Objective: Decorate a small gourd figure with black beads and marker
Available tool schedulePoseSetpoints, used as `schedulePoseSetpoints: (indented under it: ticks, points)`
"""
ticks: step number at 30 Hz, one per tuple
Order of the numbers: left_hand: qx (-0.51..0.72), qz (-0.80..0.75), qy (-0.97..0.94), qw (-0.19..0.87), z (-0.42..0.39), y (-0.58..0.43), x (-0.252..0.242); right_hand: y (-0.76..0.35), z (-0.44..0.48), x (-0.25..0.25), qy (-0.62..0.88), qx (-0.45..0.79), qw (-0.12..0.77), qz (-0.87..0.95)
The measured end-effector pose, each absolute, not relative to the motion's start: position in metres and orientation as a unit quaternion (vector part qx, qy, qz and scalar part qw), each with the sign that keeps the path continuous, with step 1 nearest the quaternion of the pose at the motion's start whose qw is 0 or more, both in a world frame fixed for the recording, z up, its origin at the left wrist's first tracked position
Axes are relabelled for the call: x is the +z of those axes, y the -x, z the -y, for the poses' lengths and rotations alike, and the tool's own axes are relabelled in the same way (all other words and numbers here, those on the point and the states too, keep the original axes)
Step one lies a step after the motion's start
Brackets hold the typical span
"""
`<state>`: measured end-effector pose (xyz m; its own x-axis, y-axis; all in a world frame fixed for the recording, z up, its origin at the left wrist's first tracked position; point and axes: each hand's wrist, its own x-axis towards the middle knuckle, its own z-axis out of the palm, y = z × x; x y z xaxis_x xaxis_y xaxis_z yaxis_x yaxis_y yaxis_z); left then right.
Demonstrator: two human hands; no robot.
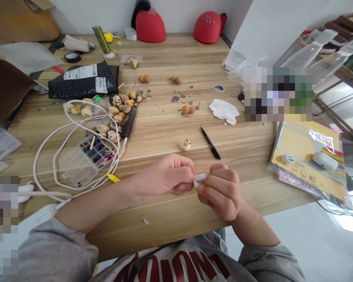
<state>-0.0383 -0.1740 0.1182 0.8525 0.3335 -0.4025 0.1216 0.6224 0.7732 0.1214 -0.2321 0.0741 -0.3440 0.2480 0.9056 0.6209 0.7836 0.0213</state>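
Note:
Between my two closed hands runs a small white strip (201, 177), perhaps paper or tape; I cannot tell which. My left hand (173, 174) pinches one end between thumb and fingers. Curled fingers of my right hand (220, 190) grip the other end. Just beyond them a small pale gourd-shaped figure (185, 145) with a dark dot stands on the wooden table. A black pen (210, 143) lies to its right. Near the table's front edge is a tiny white scrap (146, 221).
Left are a white cable (54, 156), a compartment box (97, 150), a black rotary tool (129, 121), decorated small gourds (119, 111) and a black parcel (84, 80). Further back lie brown gourds (188, 110), crumpled white tissue (224, 111) and a tape roll (219, 88). Plastic-wrapped sheets (308, 156) sit right.

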Motion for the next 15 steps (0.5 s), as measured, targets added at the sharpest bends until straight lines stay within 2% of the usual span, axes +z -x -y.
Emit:
schedulePoseSetpoints:
  ticks: [4, 12, 15]
  points:
    - [0.061, -0.253, -0.473, 0.842, 0.173, 0.041, 0.12, -0.12, 0.236, 0.078, 0.277, -0.157, 0.503, 0.803]
    - [0.128, -0.31, -0.657, 0.675, 0.168, 0.048, 0.131, -0.106, 0.228, 0.079, 0.346, 0.009, 0.607, 0.715]
    - [0.155, -0.332, -0.667, 0.648, 0.169, 0.046, 0.128, -0.105, 0.227, 0.077, 0.361, 0.012, 0.603, 0.711]
